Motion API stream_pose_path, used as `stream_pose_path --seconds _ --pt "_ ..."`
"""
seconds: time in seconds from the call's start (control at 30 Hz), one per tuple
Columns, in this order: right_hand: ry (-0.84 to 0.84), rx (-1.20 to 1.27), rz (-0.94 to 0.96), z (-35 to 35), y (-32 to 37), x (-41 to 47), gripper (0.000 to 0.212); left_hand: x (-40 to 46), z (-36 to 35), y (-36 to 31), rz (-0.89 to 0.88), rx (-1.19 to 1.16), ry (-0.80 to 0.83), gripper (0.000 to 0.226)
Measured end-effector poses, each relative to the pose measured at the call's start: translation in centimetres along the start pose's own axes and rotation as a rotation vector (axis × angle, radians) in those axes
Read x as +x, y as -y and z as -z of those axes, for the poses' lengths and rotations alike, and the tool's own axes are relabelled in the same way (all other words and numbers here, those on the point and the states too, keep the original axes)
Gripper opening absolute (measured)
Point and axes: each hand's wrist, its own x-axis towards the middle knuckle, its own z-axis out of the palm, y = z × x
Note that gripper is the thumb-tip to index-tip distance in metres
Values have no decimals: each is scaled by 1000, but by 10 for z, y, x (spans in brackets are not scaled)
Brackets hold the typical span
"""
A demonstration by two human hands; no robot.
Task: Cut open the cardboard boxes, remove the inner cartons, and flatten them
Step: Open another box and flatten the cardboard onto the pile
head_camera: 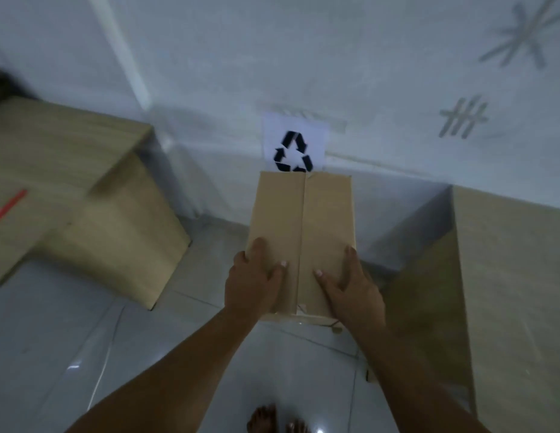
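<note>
Left hand (252, 278) and right hand (347, 284) clamp the carton (300, 232) — thumbs on top, long axis running straight ahead of the fingertips — both equally near.

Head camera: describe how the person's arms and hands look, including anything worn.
Both forearms are bare to the frame's lower edge, with no sleeves showing. The left hand and right hand wear no gloves, rings, watch or bands. Fingernails look short and pale. The picture is dim and slightly blurred.

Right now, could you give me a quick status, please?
Both hands, left hand and right hand, grip flattened carton. Recycling sign ahead. Path clear.
</note>
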Motion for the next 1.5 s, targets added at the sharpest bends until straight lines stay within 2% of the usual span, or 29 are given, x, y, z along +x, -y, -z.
stream_pose_path --seconds 0.13,0.37,0.57,0.87,1.2,1.5 --pt "58 -42 111 -9 39 -31 91 -42 38 33 108 -55 -71 70" --pt "260 -9 342 -45 96 -60 91 -99 83 90 353 -92 -246 71" --pt "275 -61 494 -83 158 -78 93 -121 127 142 463 -122 -385 70" --pt "268 -73 623 -155 275 -86 90 -99 210 232 499 -155 -504 68" --pt "230 -2 598 -253 409 -103 88 -44 318 361 472 -116 -472 68" --pt "222 81 549 -316 504 -78 86 33 385 437 427 -96 -439 70"
